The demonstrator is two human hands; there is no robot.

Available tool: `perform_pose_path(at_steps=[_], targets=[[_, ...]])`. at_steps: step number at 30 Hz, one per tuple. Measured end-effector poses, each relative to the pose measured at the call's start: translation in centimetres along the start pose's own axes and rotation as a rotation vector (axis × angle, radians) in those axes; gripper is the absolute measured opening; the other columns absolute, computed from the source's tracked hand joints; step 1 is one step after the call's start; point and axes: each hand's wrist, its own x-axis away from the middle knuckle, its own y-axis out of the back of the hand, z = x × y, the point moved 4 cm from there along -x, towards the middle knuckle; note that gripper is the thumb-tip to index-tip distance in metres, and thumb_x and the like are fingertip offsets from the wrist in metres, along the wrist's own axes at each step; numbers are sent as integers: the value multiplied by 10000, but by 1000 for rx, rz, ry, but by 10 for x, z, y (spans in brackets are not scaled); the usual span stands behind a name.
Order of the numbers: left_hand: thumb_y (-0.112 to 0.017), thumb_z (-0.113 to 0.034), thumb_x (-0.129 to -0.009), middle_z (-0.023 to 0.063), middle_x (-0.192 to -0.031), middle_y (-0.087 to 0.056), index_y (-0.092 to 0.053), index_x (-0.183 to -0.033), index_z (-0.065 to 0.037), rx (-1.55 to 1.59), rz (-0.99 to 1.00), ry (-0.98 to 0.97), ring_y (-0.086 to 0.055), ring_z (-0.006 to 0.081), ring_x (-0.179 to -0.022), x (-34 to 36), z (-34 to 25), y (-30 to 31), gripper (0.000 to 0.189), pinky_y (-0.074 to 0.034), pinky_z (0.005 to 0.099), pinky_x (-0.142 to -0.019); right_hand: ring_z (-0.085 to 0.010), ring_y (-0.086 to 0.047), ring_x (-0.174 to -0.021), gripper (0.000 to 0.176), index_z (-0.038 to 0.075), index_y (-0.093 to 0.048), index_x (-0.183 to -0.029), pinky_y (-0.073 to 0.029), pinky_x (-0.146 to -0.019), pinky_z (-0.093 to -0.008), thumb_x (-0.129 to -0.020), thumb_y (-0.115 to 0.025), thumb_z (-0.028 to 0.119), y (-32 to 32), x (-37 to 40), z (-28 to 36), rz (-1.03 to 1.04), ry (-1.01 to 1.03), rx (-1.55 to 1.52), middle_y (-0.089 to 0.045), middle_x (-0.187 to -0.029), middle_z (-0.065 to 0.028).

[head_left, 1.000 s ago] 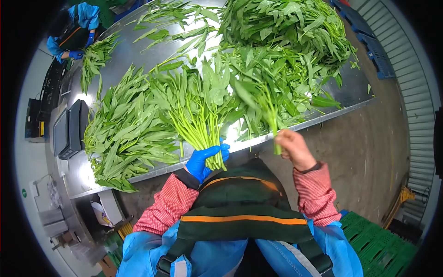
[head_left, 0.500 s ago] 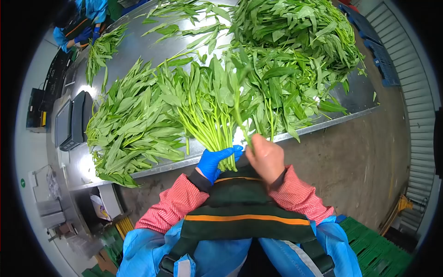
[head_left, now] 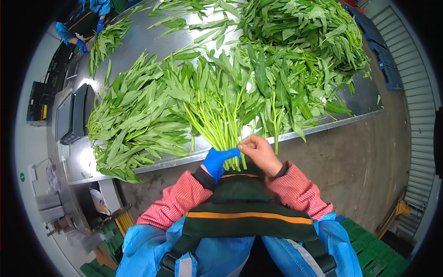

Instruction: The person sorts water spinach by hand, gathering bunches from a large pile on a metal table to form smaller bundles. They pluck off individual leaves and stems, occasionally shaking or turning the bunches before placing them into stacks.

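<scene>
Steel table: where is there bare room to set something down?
Widest bare tabletop: between the co-worker's greens and scattered leafy stems. Smaller: the right corner beside the tall leafy heap. Crowded: both sides of the held bunch.

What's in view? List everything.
Shiny flat metal table: one, silver, centre
Stemmed leafy bunch: one, green, in left hand
Flat leafy pile: one, green, table's near left
Mounded leafy heap: one, green, table's far right
Boxy tabletop device: one, dark grey, table's left end
Slatted plastic crates: count unclear, green, bottom right
Moulded plastic pieces: count unclear, blue, upper right
Co-worker: one, blue sleeves, upper left
Left hand: one, blue-gloved, gripping bunch
Right hand: one, bare, at bunch's stems
</scene>
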Motion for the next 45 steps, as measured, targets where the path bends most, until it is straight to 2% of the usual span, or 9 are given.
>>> perform_pose_path(at_steps=[6,9,14,19,31,36,37,39,45], targets=[[-655,-7,-792,37,-964,-638,-582,-1125,-52,-38,21,-27,-622,151,-864,4,1,-5,344,-507,278,-745,-23,-381,-506,174,44,-507,-776,-296,-448,-205,-840,-663,87,-6,0,1,-151,109,220,-441,-553,52],[-659,-10,-784,40,-950,-635,-585,-1106,-50,-4,-33,-40,-614,149,-850,7,-3,-6,332,-501,273,-723,-267,-540,-527,200,13,-538,-789,-437,-511,-344,-814,-665,165,-9,19,26,-133,271,509,-533,-598,-127],[-652,-21,-792,43,-912,-630,-604,-1038,-47,2,0,-39,-599,148,-816,-9,12,12,251,-491,276,-683,-355,-573,-654,192,20,-537,-817,-455,-589,-429,-845,-614,195,-47,57,58,207,712,729,-549,-674,-147],[-679,-6,-772,54,-951,-640,-597,-1083,-35,-101,-10,-121,-622,157,-853,-3,4,3,323,-513,291,-712,-311,-582,-570,214,-34,-554,-982,-453,-542,-383,-822,-617,94,-4,10,42,-176,226,398,-560,-612,-143],[-712,-48,-724,75,-992,-644,-609,-1086,-1,-215,-45,-109,-607,187,-901,11,2,5,380,-484,332,-809,-387,-579,-708,176,4,-478,-829,-458,-590,-434,-806,-608,120,-31,11,49,179,726,1002,-564,-713,-194],[-663,-1,-758,81,-965,-635,-576,-1125,-31,-126,43,-27,-631,193,-843,-4,11,16,378,-529,332,-770,-311,-596,-640,177,19,-528,-946,-458,-563,-382,-847,-602,146,13,14,69,163,524,583,-566,-691,-142],[-663,0,-758,82,-953,-634,-573,-1119,-29,-90,47,21,-631,196,-838,-4,11,15,373,-532,339,-766,-197,-567,-564,164,33,-534,-960,-442,-535,-307,-871,-580,162,43,14,70,41,265,178,-558,-659,-69],[-666,2,-755,78,-928,-626,-554,-1134,-31,-34,45,94,-627,203,-851,0,8,10,396,-533,352,-768,-117,-500,-538,230,44,-545,-1017,-437,-541,-245,-909,-560,247,112,12,86,-222,334,-483,-546,-682,-19],[-659,-12,-768,102,-1000,-637,-514,-1223,-32,7,132,147,-623,205,-908,3,-4,-3,478,-528,341,-777,-323,-629,-665,311,18,-589,-865,-491,-600,-400,-796,-680,308,98,13,19,-461,85,1023,-635,-771,-161]])
